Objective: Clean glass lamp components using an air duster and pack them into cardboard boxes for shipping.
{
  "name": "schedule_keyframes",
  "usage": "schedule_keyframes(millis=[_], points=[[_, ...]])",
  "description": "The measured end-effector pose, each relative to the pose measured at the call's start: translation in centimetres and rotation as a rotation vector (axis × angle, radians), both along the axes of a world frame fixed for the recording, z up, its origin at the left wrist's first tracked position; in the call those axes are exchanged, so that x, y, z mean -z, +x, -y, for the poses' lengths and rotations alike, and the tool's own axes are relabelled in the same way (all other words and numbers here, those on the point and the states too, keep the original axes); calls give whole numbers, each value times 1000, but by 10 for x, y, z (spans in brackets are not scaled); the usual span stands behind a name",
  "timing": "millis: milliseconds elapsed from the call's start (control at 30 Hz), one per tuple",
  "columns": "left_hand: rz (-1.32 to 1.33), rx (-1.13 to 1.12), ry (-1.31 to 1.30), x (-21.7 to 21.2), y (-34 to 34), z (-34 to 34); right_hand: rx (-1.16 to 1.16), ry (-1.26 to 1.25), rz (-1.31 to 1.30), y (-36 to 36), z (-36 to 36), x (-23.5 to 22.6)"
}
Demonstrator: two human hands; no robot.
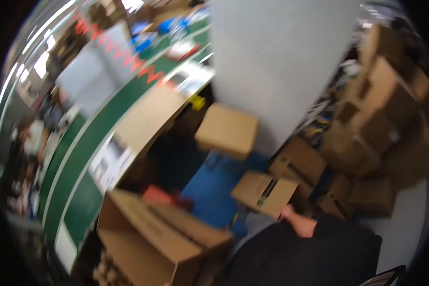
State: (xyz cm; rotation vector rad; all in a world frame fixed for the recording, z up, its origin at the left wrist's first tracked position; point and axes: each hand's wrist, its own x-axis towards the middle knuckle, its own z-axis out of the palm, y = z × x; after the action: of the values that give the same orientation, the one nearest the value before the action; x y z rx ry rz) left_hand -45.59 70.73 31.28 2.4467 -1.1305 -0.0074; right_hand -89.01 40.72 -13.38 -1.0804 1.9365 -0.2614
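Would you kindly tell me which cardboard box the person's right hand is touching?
The tan carton beside the black clothing, dark strip across its top: the right hand is at its lower right edge; no hand shows on the other boxes.

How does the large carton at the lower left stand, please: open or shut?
Open: the large carton shows its inner walls around a hollow.

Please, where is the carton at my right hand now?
In the head view, the carton is lower right of centre, with your right hand at its near edge and another brown box just beyond it.
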Motion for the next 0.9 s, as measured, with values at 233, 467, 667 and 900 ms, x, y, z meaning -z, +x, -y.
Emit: schedule_keyframes(millis=[233,467,667,900], points=[[19,-299,65,-13,-45,17,-262,95,-7,62,95,-16],[-137,-623,-204,-35,-26,23,-409,131,18,80,130,2],[-78,-669,-295,-54,24,11,-533,-98,-36,81,135,26],[-60,-711,-495,-74,119,-11,-461,47,-13,92,144,20]])
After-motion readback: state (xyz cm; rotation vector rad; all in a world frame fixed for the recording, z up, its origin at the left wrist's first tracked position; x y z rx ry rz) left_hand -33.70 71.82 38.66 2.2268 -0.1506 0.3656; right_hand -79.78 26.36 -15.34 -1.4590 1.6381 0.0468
